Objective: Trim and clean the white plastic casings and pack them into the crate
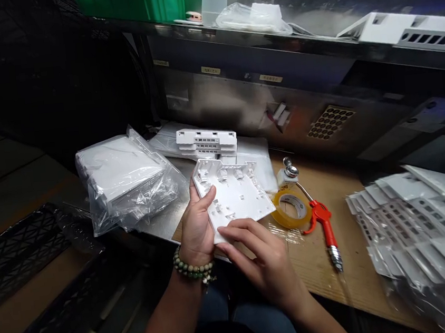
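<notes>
While both hands hold it above the near edge of the brown wooden worktop [349,275], the flat white moulded plastic panel [234,194] lies tilted, ribbed inner face up. Left hand [195,227]: grasping the panel's left edge, thumb on top; green bead bracelet [192,270] at wrist. Right hand [264,260]: fingers pinching the panel's near corner. Just beside the panel, to its right: roll of clear yellowish adhesive tape [292,208]; red-handled air blow gun [318,214], touching the roll. Behind: stack of white vented plastic housings [206,141]. Left edge: white parts in clear plastic bag [126,179]. Right edge: bagged white vented panels [419,225].
</notes>
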`<state>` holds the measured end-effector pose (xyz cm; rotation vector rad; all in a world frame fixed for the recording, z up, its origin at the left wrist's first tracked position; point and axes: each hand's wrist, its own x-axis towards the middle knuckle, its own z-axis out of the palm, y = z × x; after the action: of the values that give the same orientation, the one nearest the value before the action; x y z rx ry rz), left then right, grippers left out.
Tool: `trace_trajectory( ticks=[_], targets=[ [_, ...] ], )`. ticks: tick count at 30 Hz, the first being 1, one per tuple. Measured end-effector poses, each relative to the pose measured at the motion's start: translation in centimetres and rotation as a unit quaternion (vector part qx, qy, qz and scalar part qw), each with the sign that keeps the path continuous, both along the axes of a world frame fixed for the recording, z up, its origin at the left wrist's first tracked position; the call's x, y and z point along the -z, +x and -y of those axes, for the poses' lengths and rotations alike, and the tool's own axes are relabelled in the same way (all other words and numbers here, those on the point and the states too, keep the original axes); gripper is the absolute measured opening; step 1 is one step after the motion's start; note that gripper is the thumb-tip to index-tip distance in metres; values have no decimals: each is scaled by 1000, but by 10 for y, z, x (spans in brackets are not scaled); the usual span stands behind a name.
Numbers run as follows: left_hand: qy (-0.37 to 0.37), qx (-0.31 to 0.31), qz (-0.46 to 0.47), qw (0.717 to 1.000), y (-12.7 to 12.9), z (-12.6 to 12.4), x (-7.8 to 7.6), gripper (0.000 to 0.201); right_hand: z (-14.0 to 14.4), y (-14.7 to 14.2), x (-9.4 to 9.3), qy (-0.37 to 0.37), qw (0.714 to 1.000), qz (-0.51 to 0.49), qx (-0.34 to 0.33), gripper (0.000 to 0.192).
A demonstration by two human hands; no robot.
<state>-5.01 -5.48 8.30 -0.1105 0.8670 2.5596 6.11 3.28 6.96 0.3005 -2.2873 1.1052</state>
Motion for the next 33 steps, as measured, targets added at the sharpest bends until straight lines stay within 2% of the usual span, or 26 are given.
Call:
trace_trajectory(
  ticks=[4,9,13,16,19,25,29,33],
  targets=[
    [5,-8,-8,1000,3,-2,-2,73,-6,4,2,17,1000,1,26,15],
    [10,-4,-16,1000,7,-7,-3,75,-9,7,-4,2,999,0,43,15],
    [18,-7,-23,1000,8,-9,-4,75,-6,6,-1,0,999,-18,50,16],
    [8,-2,-5,1000,5,-7,-2,73,-10,8,1,16,998,-10,64,14],
    [-1,6,22,1000,2,-5,-1,69,-13,9,-2,1,997,-10,79,13],
    [8,14,35,999,4,-10,-1,68,-2,5,-2,-21,998,-9,64,13],
    [8,39,52,998,1,-6,6,66,-16,9,1,-14,996,21,87,11],
    [29,48,37,998,-4,-2,10,64,-26,15,-3,-43,992,4,121,13]
  ],
)
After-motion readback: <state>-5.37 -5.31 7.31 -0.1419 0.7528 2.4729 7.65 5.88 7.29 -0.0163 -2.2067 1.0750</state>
